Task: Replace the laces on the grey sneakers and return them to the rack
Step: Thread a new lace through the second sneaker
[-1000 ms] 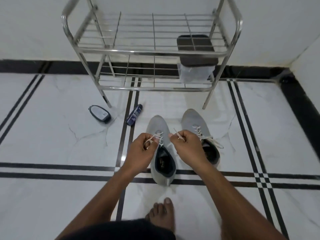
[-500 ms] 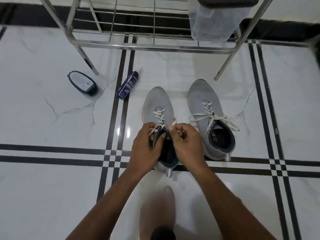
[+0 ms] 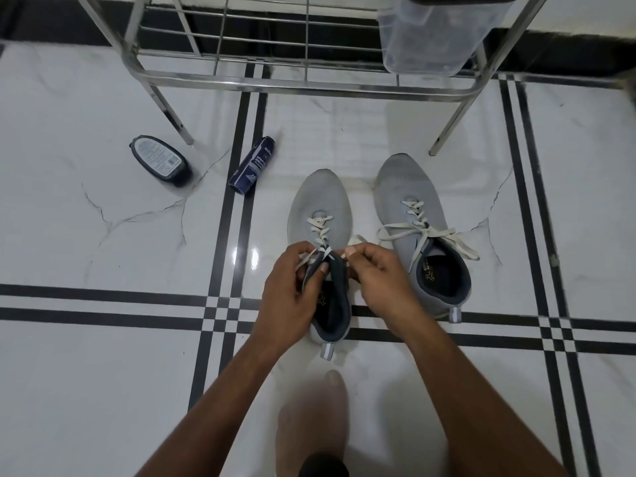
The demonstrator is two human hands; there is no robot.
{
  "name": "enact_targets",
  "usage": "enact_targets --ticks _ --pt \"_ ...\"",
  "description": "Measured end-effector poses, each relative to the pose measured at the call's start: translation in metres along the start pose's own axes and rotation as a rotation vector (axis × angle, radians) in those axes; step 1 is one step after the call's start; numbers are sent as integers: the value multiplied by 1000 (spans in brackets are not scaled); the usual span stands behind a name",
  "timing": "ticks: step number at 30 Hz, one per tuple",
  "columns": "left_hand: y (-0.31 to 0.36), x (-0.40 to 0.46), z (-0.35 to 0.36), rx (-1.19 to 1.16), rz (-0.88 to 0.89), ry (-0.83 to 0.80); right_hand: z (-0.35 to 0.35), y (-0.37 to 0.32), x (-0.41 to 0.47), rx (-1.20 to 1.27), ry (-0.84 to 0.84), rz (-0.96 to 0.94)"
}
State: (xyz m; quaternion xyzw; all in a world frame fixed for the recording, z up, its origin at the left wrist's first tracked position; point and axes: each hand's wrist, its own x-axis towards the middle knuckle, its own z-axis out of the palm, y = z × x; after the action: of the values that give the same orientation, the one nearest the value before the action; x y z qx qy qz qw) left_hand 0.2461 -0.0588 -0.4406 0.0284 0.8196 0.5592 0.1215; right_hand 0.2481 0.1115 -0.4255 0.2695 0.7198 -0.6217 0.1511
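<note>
The left grey knit sneaker with a dark navy lining (image 3: pixel 318 204) stands on the white marble floor with black inlaid stripes (image 3: pixel 103 373), toe pointing far, just near of the rack, and its cream flat lace (image 3: pixel 320 226) is threaded through the eyelets up to the tongue. The left hand (image 3: pixel 292 297) curls its fingers round the sneaker's collar, its thumb pressing on the dark tongue edge, with one loose end of the lace running under its fingers. The right hand (image 3: pixel 375 275) pinches the other end of the lace between thumb and forefinger, just right of the tongue. Just beside this shoe, to the right and slightly farther, stands the second grey knit sneaker (image 3: pixel 413 191), its own cream lace (image 3: pixel 423 232) crossed through the eyelets with both ends lying loose over the sides. At the far edge stands the shiny steel wire shoe rack (image 3: pixel 309 82), with a clear plastic box under a dark lid (image 3: pixel 433 43) on its lower shelf at the right. Left of the shoes, on the floor, lie a dark blue cylindrical spray can (image 3: pixel 253 166) on its side and, farther left by a rack leg, a black oval bottle with a grey label (image 3: pixel 160 160). A blurred bare foot (image 3: pixel 313 418) shows at the near edge.
</note>
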Motion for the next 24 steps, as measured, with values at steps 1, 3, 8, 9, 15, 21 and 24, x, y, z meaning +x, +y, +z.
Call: enact_targets --ticks 1,3,8,9,15,21,24 --pt "0 -1 0 -3 4 1 -1 1 0 61 -28 19" --pt "2 -2 -1 2 -3 12 -4 0 -3 64 -12 0" --pt "21 -11 -6 -78 -126 134 -14 -10 -20 -428 266 -259" --pt "25 -13 -8 -84 -116 168 -15 -13 -24 -447 284 -278" --pt "90 -7 -26 -106 -33 155 -20 -83 -56 107 40 -201" --pt "201 2 -67 -409 126 154 -31 -176 -99 295 60 -422" --pt "242 3 -82 -394 201 166 -30 -206 -116 288 117 -513"
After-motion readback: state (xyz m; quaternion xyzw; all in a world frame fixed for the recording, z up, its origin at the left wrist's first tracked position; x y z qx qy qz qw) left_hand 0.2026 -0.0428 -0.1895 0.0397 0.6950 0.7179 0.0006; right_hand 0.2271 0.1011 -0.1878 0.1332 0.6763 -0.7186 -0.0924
